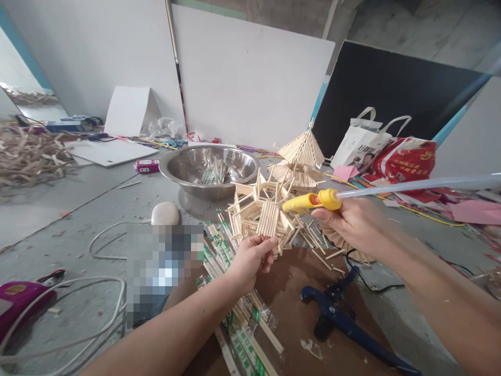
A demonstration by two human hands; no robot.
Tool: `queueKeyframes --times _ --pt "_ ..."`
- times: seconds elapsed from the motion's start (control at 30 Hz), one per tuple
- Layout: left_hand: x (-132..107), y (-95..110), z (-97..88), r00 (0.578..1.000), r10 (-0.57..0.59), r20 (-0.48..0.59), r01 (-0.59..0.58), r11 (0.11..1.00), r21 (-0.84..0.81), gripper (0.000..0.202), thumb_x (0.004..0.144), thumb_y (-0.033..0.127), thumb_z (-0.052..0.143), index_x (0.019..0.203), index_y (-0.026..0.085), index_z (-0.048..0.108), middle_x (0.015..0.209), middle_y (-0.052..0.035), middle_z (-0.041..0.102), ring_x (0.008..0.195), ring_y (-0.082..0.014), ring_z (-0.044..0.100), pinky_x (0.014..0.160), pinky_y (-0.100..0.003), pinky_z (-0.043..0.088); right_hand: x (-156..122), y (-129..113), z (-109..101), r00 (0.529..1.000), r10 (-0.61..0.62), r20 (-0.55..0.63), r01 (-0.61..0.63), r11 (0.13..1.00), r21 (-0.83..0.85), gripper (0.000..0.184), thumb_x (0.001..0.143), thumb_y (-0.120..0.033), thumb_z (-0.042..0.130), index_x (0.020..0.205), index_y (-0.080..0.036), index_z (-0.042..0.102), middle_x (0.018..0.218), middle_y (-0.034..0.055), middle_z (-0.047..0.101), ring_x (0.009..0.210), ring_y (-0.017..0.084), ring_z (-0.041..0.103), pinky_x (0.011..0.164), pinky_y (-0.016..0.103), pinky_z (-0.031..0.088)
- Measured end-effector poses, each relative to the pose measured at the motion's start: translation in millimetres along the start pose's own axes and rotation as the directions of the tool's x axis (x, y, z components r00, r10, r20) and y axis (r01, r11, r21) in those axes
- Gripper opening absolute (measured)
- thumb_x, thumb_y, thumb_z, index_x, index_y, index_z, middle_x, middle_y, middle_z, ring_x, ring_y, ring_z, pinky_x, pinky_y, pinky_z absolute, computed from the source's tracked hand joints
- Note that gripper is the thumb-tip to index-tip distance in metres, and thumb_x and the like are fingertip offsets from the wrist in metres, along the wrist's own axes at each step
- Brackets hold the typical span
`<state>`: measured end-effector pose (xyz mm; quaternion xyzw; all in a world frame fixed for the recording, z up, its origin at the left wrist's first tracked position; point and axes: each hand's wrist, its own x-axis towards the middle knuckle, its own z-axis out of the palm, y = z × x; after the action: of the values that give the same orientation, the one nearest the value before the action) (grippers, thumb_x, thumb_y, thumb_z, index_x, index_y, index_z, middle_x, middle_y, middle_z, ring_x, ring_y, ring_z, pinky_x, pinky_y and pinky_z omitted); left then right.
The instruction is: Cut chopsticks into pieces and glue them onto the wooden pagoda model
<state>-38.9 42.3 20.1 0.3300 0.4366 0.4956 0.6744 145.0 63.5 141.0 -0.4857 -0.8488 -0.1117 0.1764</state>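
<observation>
head view: yellow glue gun (309,202) close to a stick lattice (287,230)

a big white panel (250,78) stands well beyond both hands, and a black board (383,89) rises beyond the right hand (358,224). below the hands spreads a brown surface (289,282). past the left hand (256,256) and a little to its left sits a steel basin (172,169), with packets inside. the stick lattice is just beyond the left hand's fingers, to the left of the right hand; behind it, farther from both hands, is a peaked stick roof (303,149). a red bag (407,162) lies beyond the right hand. green-and-white packets (245,347) are strewn below the left hand, and a blue cutter (340,318) rests below the right one.

the right hand is wrapped round the yellow glue gun, a clear rod (391,185) running from its back above the forearm. the left hand pinches, thumb over fingers, the lower end of a slatted panel (268,219). the nozzle is aimed at that panel's upper right edge; i cannot tell whether they touch.
</observation>
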Motion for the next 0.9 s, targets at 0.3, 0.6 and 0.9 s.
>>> queueKeyframes --times 0.3,0.6,0.9 --pt "-1.3 2.6 1.7 1.0 -0.002 -0.016 0.003 0.999 0.039 0.027 0.062 0.036 0.063 0.06 0.016 0.045 0.038 0.0061 0.046 0.03 -0.0037 0.036 0.033 -0.016 0.024 0.7 0.6 -0.8 1.0 -0.014 -0.014 0.015 1.0 0.017 0.044 0.081 -0.052 0.031 0.077 -0.022 0.063 0.054 0.0023 0.061 0.05 0.017 0.056 0.042 0.025 0.034" --pt "0.6 0.8 1.0 1.0 0.011 -0.013 -0.01 0.999 0.036 0.026 0.062 0.035 0.064 0.06 0.016 0.046 0.038 0.0058 0.046 0.03 -0.0038 0.036 0.033 -0.016 0.025 0.4 0.5 1.2 1.0 0.011 -0.004 -0.011 1.0 0.004 0.049 0.08 -0.056 0.029 0.078 -0.02 0.063 0.054 0.0037 0.06 0.05 0.018 0.056 0.042 0.026 0.034" --pt "-0.2 0.9 1.1 1.0 0.005 -0.01 -0.005 1.0 0.007 0.025 0.062 0.034 0.063 0.061 0.015 0.047 0.039 0.0054 0.046 0.03 -0.0036 0.036 0.033 -0.016 0.025 1.1 3.3 0.6 0.999 0.032 -0.029 -0.031 0.998 0.046 0.049 0.079 -0.057 0.029 0.072 -0.021 0.062 0.051 0.0026 0.058 0.049 0.018 0.055 0.042 0.027 0.035"
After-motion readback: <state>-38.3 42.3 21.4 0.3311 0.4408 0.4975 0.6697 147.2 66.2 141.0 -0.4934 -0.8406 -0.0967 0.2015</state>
